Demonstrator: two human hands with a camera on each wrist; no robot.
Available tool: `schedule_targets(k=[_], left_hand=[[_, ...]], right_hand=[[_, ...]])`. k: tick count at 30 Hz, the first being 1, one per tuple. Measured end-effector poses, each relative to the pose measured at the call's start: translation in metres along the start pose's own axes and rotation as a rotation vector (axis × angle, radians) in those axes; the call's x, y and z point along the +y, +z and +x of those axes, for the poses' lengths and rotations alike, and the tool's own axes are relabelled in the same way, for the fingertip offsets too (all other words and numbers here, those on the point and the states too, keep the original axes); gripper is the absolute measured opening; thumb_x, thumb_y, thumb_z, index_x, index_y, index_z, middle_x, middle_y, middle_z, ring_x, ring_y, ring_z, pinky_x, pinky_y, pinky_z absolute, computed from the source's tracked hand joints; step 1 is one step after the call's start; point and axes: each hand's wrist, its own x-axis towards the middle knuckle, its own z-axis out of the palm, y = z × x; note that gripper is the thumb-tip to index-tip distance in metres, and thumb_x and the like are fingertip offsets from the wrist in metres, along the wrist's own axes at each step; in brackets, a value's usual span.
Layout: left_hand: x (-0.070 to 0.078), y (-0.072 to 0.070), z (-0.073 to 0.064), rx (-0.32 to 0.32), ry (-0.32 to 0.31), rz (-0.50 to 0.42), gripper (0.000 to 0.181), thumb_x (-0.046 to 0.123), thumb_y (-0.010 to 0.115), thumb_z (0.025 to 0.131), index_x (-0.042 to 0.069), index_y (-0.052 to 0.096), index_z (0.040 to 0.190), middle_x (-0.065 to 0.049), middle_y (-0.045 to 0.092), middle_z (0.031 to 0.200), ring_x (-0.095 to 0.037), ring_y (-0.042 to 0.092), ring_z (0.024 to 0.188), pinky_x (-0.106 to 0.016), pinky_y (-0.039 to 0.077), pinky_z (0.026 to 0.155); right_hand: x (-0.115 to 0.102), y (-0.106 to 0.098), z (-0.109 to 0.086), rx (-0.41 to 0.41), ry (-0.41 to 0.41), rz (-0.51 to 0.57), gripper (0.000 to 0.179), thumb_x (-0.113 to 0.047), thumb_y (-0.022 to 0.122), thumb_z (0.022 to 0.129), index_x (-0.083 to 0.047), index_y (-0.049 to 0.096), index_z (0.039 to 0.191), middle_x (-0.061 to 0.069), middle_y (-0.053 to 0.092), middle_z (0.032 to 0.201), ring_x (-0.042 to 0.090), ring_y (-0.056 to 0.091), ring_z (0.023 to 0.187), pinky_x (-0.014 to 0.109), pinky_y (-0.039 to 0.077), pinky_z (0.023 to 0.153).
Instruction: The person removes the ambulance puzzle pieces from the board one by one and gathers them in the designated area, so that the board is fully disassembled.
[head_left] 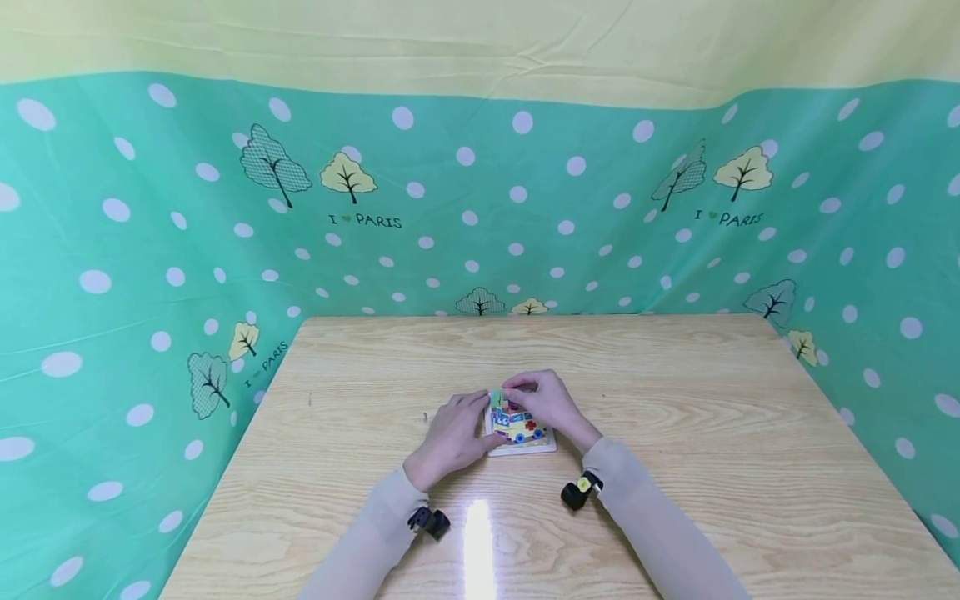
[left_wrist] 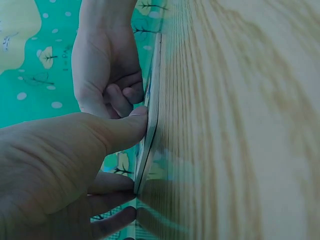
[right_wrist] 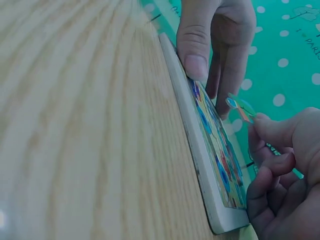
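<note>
A small jigsaw puzzle (head_left: 517, 423) showing a yellow ambulance with a red cross lies in a white-rimmed tray (head_left: 531, 449) on the table. My left hand (head_left: 452, 435) holds the tray at its left side, thumb on the picture and fingers along the edge. In the right wrist view, a thin puzzle piece (right_wrist: 241, 108), green with some orange and blue, is tilted above the tray's far part. My right hand (head_left: 551, 403) pinches it between thumb and index finger, and the other fingers are curled in near the tray's edge.
The wooden table (head_left: 360, 375) surrounds the tray. Behind and beside it hangs a green dotted cloth (head_left: 442, 242) with printed trees. A small dark speck (head_left: 425, 416) lies left of the left hand. Black wrist cameras (head_left: 429, 522) sit on both sleeves.
</note>
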Motion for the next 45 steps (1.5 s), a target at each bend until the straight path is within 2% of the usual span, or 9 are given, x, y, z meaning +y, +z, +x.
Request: schedule_targets(k=[11, 18, 24, 27, 36, 45], left_hand=[[0.0, 0.0, 0.0, -0.002, 0.013, 0.025, 0.08, 0.05, 0.077, 0.096, 0.0, 0.054, 0.153, -0.018, 0.051, 0.163, -0.041, 0.048, 0.148, -0.06, 0.043, 0.121], [0.005, -0.002, -0.004, 0.001, 0.073, 0.045, 0.068, 0.046, 0.076, 0.097, 0.003, 0.061, 0.148, -0.019, 0.052, 0.162, -0.042, 0.049, 0.148, -0.063, 0.044, 0.12], [0.011, -0.002, -0.005, -0.052, 0.103, 0.097, 0.073, 0.053, 0.076, 0.095, 0.004, 0.062, 0.148, -0.017, 0.052, 0.162, -0.041, 0.05, 0.147, -0.058, 0.044, 0.121], [0.013, -0.002, -0.004, -0.054, 0.112, 0.14, 0.076, 0.052, 0.079, 0.093, 0.004, 0.061, 0.148, -0.018, 0.052, 0.162, -0.04, 0.051, 0.147, -0.057, 0.045, 0.121], [0.014, 0.002, -0.005, -0.087, 0.124, 0.133, 0.076, 0.052, 0.076, 0.095, 0.008, 0.056, 0.154, -0.015, 0.049, 0.164, -0.036, 0.048, 0.15, -0.055, 0.041, 0.125], [0.009, 0.007, -0.006, -0.062, 0.132, 0.119, 0.074, 0.052, 0.075, 0.096, 0.008, 0.057, 0.153, -0.014, 0.053, 0.162, -0.034, 0.049, 0.149, -0.054, 0.041, 0.124]], right_hand=[[0.003, -0.007, -0.001, -0.013, 0.03, 0.045, 0.017, -0.021, 0.077, 0.1, -0.012, 0.083, 0.113, 0.002, 0.081, 0.106, 0.013, 0.074, 0.093, 0.029, 0.06, 0.085], [0.008, -0.015, -0.002, -0.008, 0.034, 0.035, 0.019, -0.024, 0.077, 0.1, -0.013, 0.083, 0.114, 0.003, 0.081, 0.11, 0.014, 0.074, 0.098, 0.035, 0.059, 0.094], [0.014, -0.021, -0.001, -0.001, 0.043, 0.01, 0.019, -0.025, 0.077, 0.099, -0.014, 0.083, 0.114, 0.003, 0.081, 0.112, 0.017, 0.072, 0.103, 0.04, 0.056, 0.098], [0.018, -0.023, -0.001, 0.006, 0.036, 0.002, 0.02, -0.026, 0.078, 0.099, -0.015, 0.083, 0.115, 0.004, 0.081, 0.115, 0.018, 0.073, 0.106, 0.042, 0.056, 0.101], [0.025, -0.032, -0.006, 0.015, 0.064, 0.02, 0.023, -0.027, 0.078, 0.098, -0.012, 0.082, 0.116, 0.006, 0.08, 0.118, 0.021, 0.072, 0.11, 0.042, 0.056, 0.103], [0.033, -0.042, -0.012, 0.021, 0.064, -0.024, 0.024, -0.029, 0.077, 0.099, -0.012, 0.082, 0.116, 0.008, 0.079, 0.12, 0.025, 0.071, 0.114, 0.049, 0.054, 0.107]])
